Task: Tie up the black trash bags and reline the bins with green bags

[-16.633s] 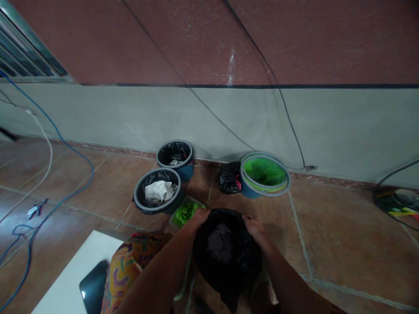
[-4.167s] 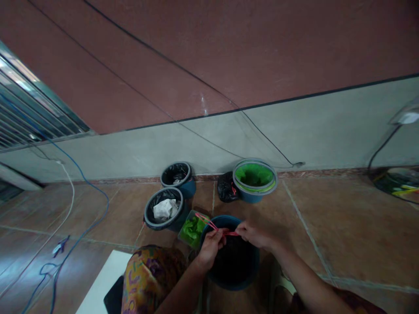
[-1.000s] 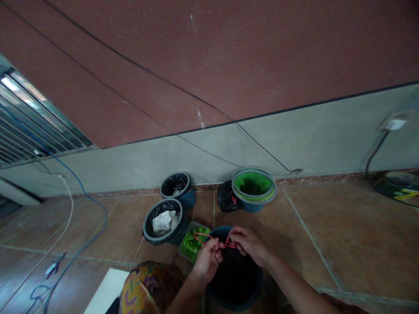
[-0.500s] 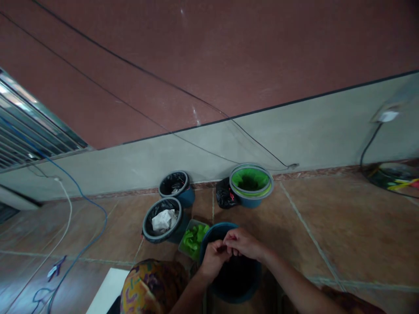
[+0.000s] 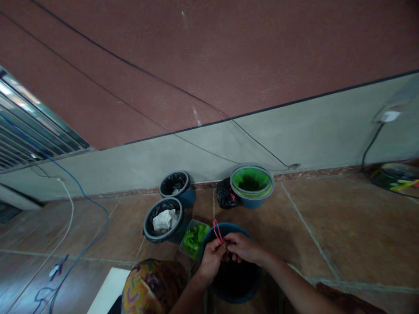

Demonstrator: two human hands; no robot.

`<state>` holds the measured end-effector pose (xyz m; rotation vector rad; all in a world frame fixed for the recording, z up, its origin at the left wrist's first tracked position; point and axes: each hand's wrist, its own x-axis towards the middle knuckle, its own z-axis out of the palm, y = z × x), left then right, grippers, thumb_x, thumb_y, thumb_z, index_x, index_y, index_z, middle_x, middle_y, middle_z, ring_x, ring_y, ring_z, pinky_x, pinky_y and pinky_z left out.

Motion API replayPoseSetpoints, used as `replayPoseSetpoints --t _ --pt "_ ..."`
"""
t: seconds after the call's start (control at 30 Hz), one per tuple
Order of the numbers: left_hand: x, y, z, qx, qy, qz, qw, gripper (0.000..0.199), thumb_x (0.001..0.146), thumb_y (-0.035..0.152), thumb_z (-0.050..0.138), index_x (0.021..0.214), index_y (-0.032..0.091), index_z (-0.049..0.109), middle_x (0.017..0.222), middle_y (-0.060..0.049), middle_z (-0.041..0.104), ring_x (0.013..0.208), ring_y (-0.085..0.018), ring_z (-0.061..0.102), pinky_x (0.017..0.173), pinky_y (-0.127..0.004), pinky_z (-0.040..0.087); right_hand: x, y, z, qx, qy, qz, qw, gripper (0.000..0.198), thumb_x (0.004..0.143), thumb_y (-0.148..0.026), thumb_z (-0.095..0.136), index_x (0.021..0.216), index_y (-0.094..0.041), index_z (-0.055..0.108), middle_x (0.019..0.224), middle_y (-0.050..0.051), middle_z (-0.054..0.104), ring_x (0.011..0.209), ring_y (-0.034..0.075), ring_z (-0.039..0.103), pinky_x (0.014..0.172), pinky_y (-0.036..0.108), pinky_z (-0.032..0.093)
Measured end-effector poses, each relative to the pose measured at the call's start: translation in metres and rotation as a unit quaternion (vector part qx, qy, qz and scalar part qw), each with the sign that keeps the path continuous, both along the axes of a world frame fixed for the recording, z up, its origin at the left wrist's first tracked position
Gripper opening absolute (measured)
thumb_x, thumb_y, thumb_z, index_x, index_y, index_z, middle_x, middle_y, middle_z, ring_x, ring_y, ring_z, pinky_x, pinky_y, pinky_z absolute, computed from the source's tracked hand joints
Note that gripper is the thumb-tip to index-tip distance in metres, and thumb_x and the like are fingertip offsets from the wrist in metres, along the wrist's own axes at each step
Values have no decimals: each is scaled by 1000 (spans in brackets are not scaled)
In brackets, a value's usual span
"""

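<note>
Over a blue bucket (image 5: 236,297) between my knees, both hands come close together with their fingers pinched. A thin pink string (image 5: 216,230), bent into a loop, rises from between the fingertips. My left hand (image 5: 212,258) pinches it from the left side. From the right, my right hand (image 5: 241,247) closes its fingertips on the same string. The bucket's inside is dark, so its contents cannot be made out. A clear container of green bags (image 5: 195,237) sits just left of the bucket.
Two black-lined bins (image 5: 162,239) (image 5: 174,183) stand ahead to the left. A green-lined bin (image 5: 251,179) and a black bag (image 5: 225,194) are by the wall. Blue cable (image 5: 106,213) and pliers-like tool (image 5: 58,267) lie on the left floor.
The pink string loop now shows above my fingertips, where it was not visible before. My fingers have shifted slightly; the bins and containers stay put.
</note>
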<state>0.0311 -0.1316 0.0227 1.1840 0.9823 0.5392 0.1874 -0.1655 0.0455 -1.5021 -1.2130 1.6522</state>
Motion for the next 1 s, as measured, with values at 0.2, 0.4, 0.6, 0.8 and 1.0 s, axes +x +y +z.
replayPoseSetpoints --t 0.2,0.4,0.6,0.8,1.0 --pt "2 -2 -4 -14 22 36 999 38 64 52 75 68 17 59 53 3 57 45 -9 49 48 -22 37 0 -2 -6 96 -199 16 975 14 75 -14 59 80 -16 71 77 4 73 72 15 64 64 25 43" --pt "3 -5 -10 -77 34 78 993 24 56 35 74 64 19 57 52 2 59 46 -11 52 49 -23 36 2 -2 0 113 -308 12 944 17 75 -14 58 72 -18 74 83 7 77 82 19 68 72 28 42" --pt "1 -3 -5 -105 20 112 988 11 50 21 68 58 17 60 49 5 49 47 -7 39 51 -23 27 3 -2 -7 133 -268 2 954 13 72 -21 62 65 -20 72 76 4 75 75 18 65 67 28 41" --pt "1 2 -8 -15 9 94 995 10 44 11 64 51 17 58 52 4 54 55 -9 42 58 -24 32 3 -3 -18 109 -268 35 957 12 66 -19 63 65 -21 75 73 3 75 71 18 66 62 28 38" --pt "4 0 -10 75 -11 46 996 10 51 11 62 55 17 55 55 4 51 58 -9 41 59 -23 32 6 -1 -7 134 -234 0 963 24 69 -11 53 77 -20 74 82 4 77 82 19 69 73 28 44"
